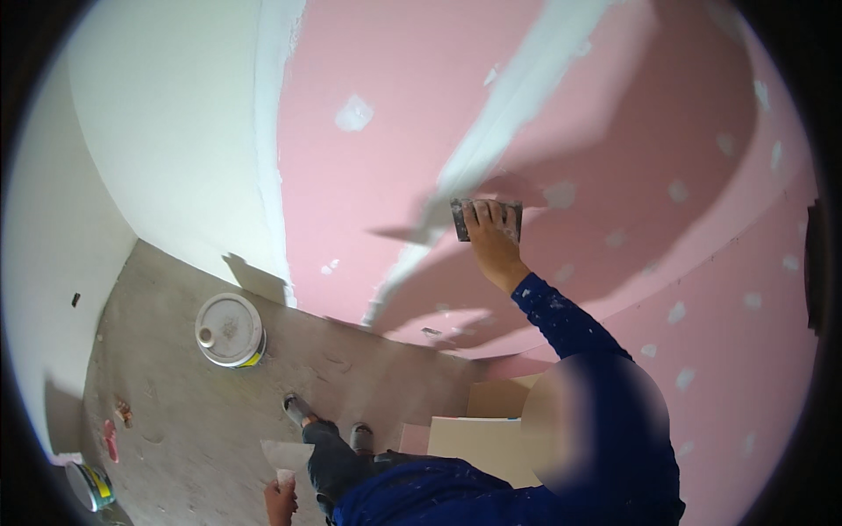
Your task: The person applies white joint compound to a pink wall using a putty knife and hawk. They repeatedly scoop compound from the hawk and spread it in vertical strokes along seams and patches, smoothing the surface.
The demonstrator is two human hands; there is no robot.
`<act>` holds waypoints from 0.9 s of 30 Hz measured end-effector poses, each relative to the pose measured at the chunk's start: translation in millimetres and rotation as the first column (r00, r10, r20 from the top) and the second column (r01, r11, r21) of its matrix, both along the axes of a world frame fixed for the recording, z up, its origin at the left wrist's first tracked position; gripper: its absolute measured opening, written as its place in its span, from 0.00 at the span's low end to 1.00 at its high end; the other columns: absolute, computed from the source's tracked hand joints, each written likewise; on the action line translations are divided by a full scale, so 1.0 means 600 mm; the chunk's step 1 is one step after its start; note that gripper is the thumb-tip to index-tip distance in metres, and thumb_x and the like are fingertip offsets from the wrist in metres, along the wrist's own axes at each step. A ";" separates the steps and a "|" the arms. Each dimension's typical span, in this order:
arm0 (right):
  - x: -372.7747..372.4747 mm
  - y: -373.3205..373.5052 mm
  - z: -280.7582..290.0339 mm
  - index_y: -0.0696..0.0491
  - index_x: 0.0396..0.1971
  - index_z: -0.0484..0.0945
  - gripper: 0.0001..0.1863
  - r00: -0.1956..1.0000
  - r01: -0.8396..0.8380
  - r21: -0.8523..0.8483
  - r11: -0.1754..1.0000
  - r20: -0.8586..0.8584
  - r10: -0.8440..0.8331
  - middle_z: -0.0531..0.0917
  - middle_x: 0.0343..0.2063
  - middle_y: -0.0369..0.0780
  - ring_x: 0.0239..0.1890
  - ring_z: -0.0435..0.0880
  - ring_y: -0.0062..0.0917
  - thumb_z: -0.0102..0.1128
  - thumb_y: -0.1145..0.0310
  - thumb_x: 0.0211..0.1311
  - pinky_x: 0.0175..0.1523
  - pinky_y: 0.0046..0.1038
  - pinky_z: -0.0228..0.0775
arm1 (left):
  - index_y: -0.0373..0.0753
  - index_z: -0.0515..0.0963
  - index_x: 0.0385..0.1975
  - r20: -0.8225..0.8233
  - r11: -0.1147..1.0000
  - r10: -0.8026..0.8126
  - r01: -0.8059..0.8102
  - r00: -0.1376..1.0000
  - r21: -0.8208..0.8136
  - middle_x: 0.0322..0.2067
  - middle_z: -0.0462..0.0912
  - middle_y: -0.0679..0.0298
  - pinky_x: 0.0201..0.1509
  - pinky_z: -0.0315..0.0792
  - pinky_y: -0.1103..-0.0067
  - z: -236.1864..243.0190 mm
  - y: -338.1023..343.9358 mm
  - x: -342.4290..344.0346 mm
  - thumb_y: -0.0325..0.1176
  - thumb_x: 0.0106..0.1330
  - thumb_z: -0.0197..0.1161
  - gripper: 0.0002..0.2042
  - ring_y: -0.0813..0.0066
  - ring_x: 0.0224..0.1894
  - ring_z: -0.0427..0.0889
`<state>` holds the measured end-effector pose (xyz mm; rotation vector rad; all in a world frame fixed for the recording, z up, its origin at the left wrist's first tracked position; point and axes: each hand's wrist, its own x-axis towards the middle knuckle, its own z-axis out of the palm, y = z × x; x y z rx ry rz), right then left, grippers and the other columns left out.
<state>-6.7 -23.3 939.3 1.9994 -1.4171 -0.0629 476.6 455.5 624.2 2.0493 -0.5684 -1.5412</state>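
My right hand point(495, 235) is pressed up against the pink wallboard point(386, 193), its fingers bent over a dark, flat rectangular tool point(460, 230) smeared with white. The tool sits just right of a long white filler strip point(495, 127) that runs down a seam. Low at the lower left, my left hand point(281, 503) grips a putty knife point(288, 455) with a wide, pale blade pointing up. Its blade is clear of the wall, above the floor. White specks dot my blue right sleeve point(561, 316).
A lidded white bucket point(230, 329) stands on the grey floor point(184, 421) near the wall's foot. Another bucket point(89, 485) is at the far lower left, with a red object point(110, 440) nearby. Beige box-like panels point(478, 447) lie beside my body. White filler patches point(354, 114) dot the pink wall.
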 end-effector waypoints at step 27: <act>0.202 -0.137 -0.114 0.60 0.73 0.60 0.39 0.761 0.304 -0.503 0.809 0.639 0.112 0.64 0.65 0.54 0.67 0.63 0.56 0.61 0.79 0.60 0.69 0.60 0.61 | 0.34 0.82 0.38 0.451 0.735 -0.632 0.672 0.630 0.093 0.25 0.81 0.48 0.36 0.71 0.56 0.048 0.005 0.278 0.58 0.75 0.53 0.28 0.52 0.29 0.79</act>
